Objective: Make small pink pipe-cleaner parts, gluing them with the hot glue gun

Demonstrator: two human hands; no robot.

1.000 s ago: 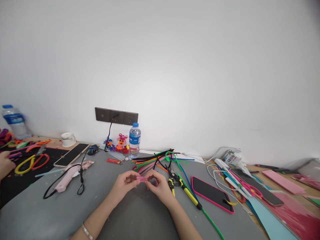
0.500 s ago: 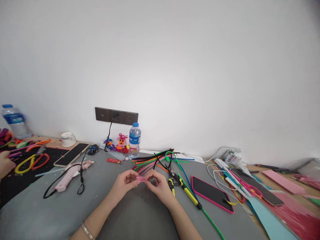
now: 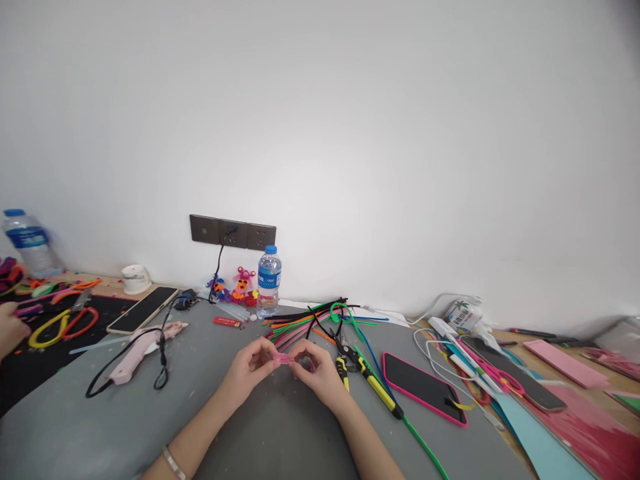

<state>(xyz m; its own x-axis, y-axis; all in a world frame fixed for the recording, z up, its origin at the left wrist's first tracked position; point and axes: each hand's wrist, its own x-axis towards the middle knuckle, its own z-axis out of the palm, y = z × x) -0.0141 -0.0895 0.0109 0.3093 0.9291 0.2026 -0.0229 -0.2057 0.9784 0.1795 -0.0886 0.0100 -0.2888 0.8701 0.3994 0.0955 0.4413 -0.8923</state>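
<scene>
My left hand (image 3: pixel 249 369) and my right hand (image 3: pixel 319 372) meet over the grey mat (image 3: pixel 100 427), both pinching a small pink pipe-cleaner piece (image 3: pixel 283 359) between their fingertips. A bundle of coloured pipe cleaners (image 3: pixel 310 320) lies just behind the hands. Yellow-handled pliers (image 3: pixel 367 380) rest to the right of my right hand. A bracelet shows on my left wrist.
A pink glue gun (image 3: pixel 140 350) with a black cord lies at the left. A water bottle (image 3: pixel 269 281) stands by the wall socket (image 3: pixel 233 233). A pink-cased phone (image 3: pixel 425 387) lies at the right, with scissors (image 3: pixel 493 375), cables and paper beyond. Another person's hand (image 3: pixel 9 328) shows at the far left.
</scene>
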